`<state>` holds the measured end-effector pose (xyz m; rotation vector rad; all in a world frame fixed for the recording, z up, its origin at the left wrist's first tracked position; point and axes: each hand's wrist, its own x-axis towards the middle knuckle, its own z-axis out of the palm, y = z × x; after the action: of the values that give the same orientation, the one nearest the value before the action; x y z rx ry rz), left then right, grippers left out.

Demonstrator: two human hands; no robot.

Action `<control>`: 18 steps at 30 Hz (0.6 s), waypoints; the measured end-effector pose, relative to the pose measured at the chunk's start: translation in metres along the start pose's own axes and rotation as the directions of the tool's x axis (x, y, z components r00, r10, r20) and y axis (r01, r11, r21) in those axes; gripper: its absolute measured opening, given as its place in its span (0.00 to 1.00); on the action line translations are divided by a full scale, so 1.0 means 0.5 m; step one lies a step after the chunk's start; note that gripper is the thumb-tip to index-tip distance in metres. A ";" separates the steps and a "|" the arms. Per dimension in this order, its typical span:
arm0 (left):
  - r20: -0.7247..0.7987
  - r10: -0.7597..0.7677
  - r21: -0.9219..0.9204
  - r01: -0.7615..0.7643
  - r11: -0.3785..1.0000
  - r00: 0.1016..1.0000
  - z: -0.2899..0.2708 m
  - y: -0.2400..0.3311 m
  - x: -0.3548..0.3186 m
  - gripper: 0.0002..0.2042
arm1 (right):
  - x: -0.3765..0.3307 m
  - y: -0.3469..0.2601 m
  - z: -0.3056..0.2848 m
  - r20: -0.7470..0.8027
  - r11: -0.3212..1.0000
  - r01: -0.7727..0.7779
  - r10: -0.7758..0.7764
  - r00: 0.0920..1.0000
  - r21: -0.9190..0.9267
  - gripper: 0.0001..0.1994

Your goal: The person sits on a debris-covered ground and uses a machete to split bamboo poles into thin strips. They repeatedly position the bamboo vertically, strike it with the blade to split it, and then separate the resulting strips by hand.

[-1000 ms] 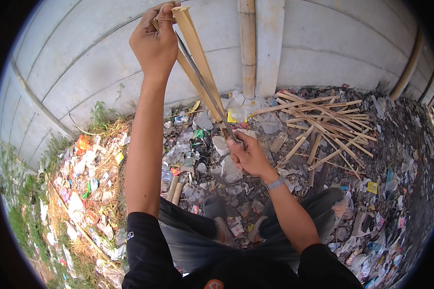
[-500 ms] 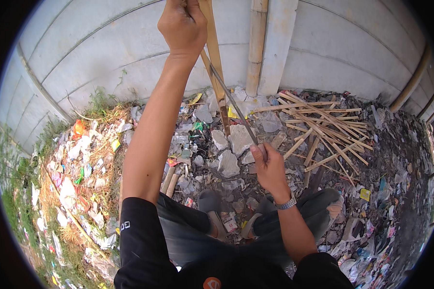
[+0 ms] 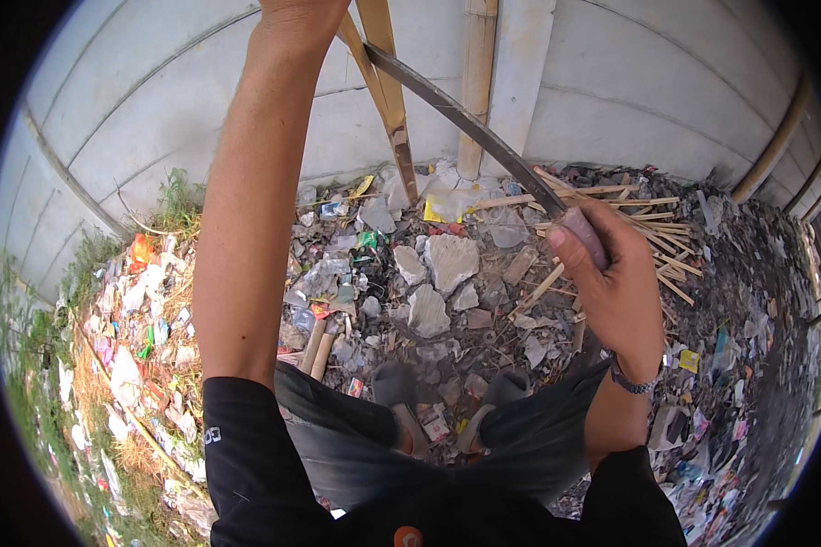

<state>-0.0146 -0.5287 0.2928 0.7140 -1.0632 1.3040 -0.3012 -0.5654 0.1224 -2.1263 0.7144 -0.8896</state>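
Only the wrist and back of my left hand (image 3: 303,13) show at the top edge; its fingers are cut off there. Beside it a split bamboo piece (image 3: 394,109) slants down, its two strips spread apart and its lower end dark. My right hand (image 3: 622,283) is closed around the handle of a machete (image 3: 472,129). The long dark blade points up and left, its far end at the gap between the bamboo strips. Whether the bamboo's lower end touches the ground I cannot tell.
Several thin bamboo strips (image 3: 670,232) lie piled at the right. Broken concrete lumps (image 3: 451,263) and litter cover the ground before my feet. A pale panel wall (image 3: 629,82) with an upright bamboo pole (image 3: 477,91) stands close ahead. Two short bamboo pieces (image 3: 321,354) lie near my left leg.
My left hand has risen, mostly out of view, and the bamboo has moved up and left. My right hand with the machete has swung up and right, and the blade's flat side shows more.
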 end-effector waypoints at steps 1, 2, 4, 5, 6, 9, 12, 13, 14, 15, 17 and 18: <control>0.006 0.016 0.052 -0.016 0.999 1.000 -0.014 -0.007 0.023 0.10 | -0.002 -0.017 -0.001 0.023 1.000 0.001 -0.001 1.000 0.005 0.16; 0.007 0.019 0.094 -0.020 0.995 1.000 -0.020 -0.016 0.030 0.10 | -0.005 -0.023 -0.002 0.037 1.000 -0.007 0.007 0.999 -0.002 0.16; 0.000 0.024 0.227 -0.023 0.974 1.000 -0.006 -0.054 -0.014 0.11 | -0.011 -0.012 -0.002 0.042 0.998 -0.010 0.013 0.999 -0.065 0.16; 0.024 -0.103 0.191 0.096 0.977 0.994 0.007 -0.061 -0.064 0.11 | -0.016 0.007 0.000 0.034 0.993 -0.008 0.012 0.999 -0.121 0.16; 0.065 -0.201 0.173 0.187 0.967 0.977 0.007 -0.066 -0.101 0.10 | -0.020 0.019 0.009 0.038 0.989 0.010 -0.004 0.999 -0.150 0.17; 0.105 -0.237 0.220 0.210 0.953 0.966 -0.007 -0.122 -0.195 0.10 | 0.011 0.052 0.047 0.152 0.970 0.022 0.015 0.988 -0.240 0.20; 0.102 -0.193 0.318 0.152 0.936 0.976 -0.011 -0.179 -0.216 0.10 | 0.041 0.091 0.099 0.192 0.972 0.044 0.001 0.981 -0.231 0.22; 0.098 -0.187 0.352 0.142 0.925 0.977 -0.010 -0.193 -0.220 0.10 | 0.050 0.092 0.112 0.191 0.973 0.054 -0.011 0.982 -0.223 0.23; 0.130 -0.245 0.416 0.171 0.893 0.961 -0.012 -0.202 -0.223 0.09 | 0.058 0.084 0.119 0.196 0.970 0.055 -0.007 0.981 -0.236 0.23; 0.164 -0.297 0.482 0.186 0.856 0.941 -0.018 -0.208 -0.223 0.11 | 0.067 0.071 0.127 0.203 0.969 0.057 -0.007 0.979 -0.239 0.23; 0.226 -0.382 0.534 0.214 0.818 0.896 -0.031 -0.218 -0.218 0.15 | 0.090 0.042 0.137 0.206 0.963 0.088 -0.035 0.978 -0.255 0.23; 0.266 -0.418 0.521 0.236 0.821 0.869 -0.040 -0.219 -0.216 0.18 | 0.101 0.027 0.142 0.203 0.958 0.108 -0.054 0.978 -0.266 0.23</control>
<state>0.1033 -0.5729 0.2022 1.5045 -0.8533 1.1465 -0.2192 -0.5809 0.0944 -2.4660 0.6858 -0.6404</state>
